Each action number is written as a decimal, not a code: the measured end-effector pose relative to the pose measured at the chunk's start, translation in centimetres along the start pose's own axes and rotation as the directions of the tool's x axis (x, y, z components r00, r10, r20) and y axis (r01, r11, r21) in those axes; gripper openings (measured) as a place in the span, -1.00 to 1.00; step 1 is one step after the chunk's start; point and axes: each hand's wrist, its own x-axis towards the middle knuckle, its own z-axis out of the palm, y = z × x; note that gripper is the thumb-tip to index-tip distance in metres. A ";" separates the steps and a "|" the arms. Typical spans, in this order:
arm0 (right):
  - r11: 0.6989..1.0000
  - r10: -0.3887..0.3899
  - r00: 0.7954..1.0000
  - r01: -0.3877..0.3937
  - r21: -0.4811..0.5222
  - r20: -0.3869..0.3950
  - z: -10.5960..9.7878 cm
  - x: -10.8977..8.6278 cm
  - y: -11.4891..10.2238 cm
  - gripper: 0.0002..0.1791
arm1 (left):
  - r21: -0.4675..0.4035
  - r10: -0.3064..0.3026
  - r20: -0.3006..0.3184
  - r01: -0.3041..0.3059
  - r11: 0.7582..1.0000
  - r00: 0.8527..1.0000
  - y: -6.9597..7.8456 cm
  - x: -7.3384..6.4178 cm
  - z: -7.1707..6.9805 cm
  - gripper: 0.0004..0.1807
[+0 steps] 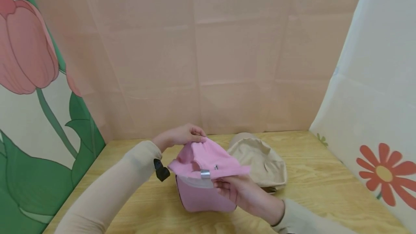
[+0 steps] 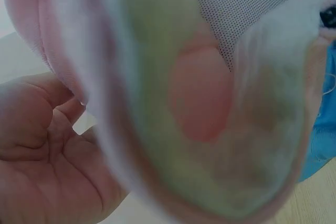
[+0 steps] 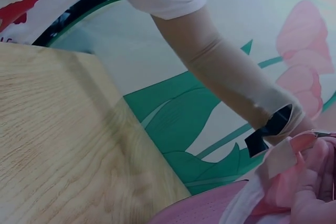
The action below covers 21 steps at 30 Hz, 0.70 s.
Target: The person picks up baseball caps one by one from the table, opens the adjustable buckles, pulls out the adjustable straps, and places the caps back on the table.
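Over table [image 1: 325, 190], pink cap [image 1: 212, 158], brim [image 1: 208, 199] and long axis seemingly nearward, left fingers [image 1: 197, 138], right fingers [image 1: 224, 187] pinching it

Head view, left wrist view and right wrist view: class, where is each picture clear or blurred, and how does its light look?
Head: pink cap and tan hat fairly clear, light soft and even; left wrist: the cap's near rim heavily blurred, grey mesh behind it crisper; right wrist: table grain readable, patterned backdrop pale and washed out towards the upper right.
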 end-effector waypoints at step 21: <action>0.987 -0.145 0.989 0.141 0.081 0.042 0.2 0.7 -0.5 -0.76 | 0.692 0.628 -0.379 -0.242 0.680 0.680 6.0 -7.4 4.4 -0.97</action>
